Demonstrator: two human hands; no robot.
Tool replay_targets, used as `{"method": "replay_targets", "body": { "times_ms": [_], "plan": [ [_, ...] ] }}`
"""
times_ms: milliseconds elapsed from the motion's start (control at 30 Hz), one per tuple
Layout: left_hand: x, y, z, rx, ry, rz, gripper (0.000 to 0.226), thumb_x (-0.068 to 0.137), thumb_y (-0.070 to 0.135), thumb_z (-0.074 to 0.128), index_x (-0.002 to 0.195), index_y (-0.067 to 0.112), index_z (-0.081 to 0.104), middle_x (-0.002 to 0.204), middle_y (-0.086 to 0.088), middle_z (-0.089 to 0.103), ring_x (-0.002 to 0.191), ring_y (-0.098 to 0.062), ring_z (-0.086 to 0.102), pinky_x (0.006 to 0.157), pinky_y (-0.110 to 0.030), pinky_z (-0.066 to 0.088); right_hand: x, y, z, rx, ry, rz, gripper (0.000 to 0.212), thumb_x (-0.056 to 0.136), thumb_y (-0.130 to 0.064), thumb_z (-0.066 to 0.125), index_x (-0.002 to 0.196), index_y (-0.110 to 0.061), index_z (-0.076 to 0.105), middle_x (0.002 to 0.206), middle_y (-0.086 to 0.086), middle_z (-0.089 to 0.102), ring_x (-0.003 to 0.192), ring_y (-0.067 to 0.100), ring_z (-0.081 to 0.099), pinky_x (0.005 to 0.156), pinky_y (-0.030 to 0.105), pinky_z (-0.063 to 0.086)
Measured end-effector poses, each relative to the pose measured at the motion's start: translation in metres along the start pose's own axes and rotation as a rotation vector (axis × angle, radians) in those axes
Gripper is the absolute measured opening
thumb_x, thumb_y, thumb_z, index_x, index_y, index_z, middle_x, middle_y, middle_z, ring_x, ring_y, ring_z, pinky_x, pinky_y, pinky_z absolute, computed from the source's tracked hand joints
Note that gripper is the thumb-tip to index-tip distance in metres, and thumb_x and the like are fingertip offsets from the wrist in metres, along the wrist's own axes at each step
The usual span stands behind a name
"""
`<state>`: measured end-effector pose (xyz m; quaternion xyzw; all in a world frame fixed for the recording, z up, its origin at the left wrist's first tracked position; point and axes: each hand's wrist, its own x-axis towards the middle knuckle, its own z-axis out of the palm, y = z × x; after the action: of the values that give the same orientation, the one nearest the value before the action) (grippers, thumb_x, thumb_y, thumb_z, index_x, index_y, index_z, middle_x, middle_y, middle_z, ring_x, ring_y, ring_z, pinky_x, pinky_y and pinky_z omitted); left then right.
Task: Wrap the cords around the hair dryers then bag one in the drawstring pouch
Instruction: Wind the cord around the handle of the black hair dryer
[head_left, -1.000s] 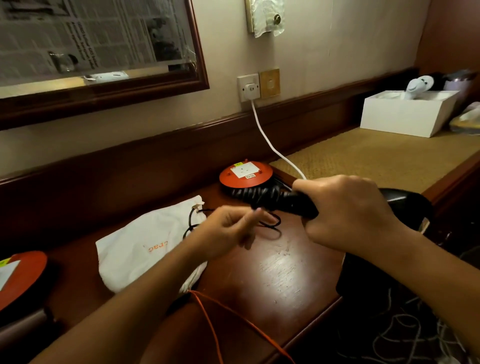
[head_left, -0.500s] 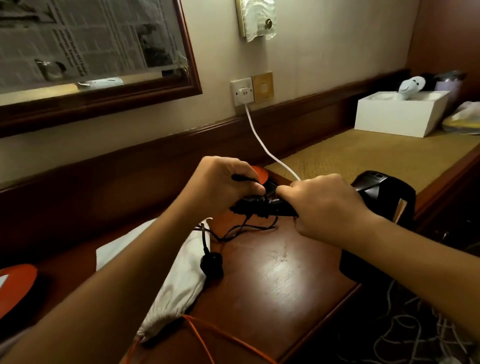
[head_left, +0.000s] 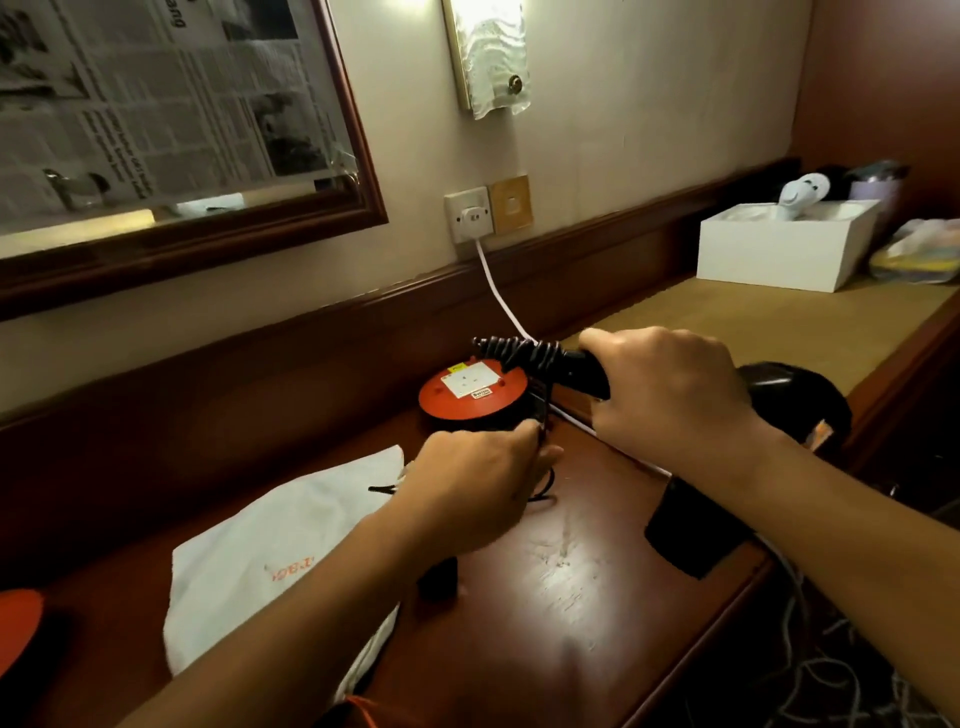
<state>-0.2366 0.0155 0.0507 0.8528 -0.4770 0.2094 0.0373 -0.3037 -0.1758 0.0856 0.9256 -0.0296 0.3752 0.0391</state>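
Cord (head_left: 519, 356) coils in black ridges round the hair dryer (head_left: 795, 400) handle above the table (head_left: 571, 597); its plug (head_left: 439, 577) is perhaps the dark blur under the left wrist. The right hand (head_left: 675, 400) has its fingers curled tight round the handle, and the left hand (head_left: 478, 483) pinches the hanging strand between its fingers. A soft white pouch (head_left: 270, 551) lies flat nearby.

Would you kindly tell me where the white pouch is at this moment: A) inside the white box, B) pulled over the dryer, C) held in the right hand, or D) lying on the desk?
D: the pouch lies on the desk, while the right hand grips the dryer and the left hand pinches its cord.
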Motion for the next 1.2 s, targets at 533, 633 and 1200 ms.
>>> {"method": "replay_targets", "body": {
  "times_ms": [533,633,1200],
  "plan": [
    [0.056,-0.044,-0.044,-1.154,-0.012,-0.023,0.016,0.088,0.0,0.072,0.103,0.004,0.077,0.092,-0.002,0.079,0.09,-0.017,0.074,0.081,-0.026,0.057,0.003,0.014,-0.02,-0.038,-0.006,-0.37,0.019,0.065,-0.025,0.069,0.081,-0.023,0.059,0.06,-0.004,0.055,0.045,0.023,0.051,0.05,0.023,0.013],
    [0.048,-0.03,-0.025,-1.349,0.0,-0.068,0.014,0.096,-0.005,0.058,0.101,-0.006,0.072,0.084,-0.011,0.073,0.074,-0.026,0.068,0.067,-0.032,0.055,-0.003,0.012,-0.036,0.037,0.042,-0.337,0.017,0.069,-0.032,0.068,0.083,-0.026,0.061,0.062,-0.006,0.057,0.049,0.021,0.051,0.053,0.024,0.017],
    [0.005,0.018,-0.069,-0.425,0.379,-0.054,0.01,0.088,0.026,0.079,0.091,0.017,0.08,0.081,0.005,0.075,0.072,-0.009,0.07,0.066,-0.028,0.056,-0.025,0.008,-0.022,-0.157,-0.116,-0.296,0.02,0.081,-0.035,0.063,0.101,-0.032,0.061,0.077,-0.004,0.066,0.065,0.024,0.064,0.049,0.026,0.019]
  ]
}}
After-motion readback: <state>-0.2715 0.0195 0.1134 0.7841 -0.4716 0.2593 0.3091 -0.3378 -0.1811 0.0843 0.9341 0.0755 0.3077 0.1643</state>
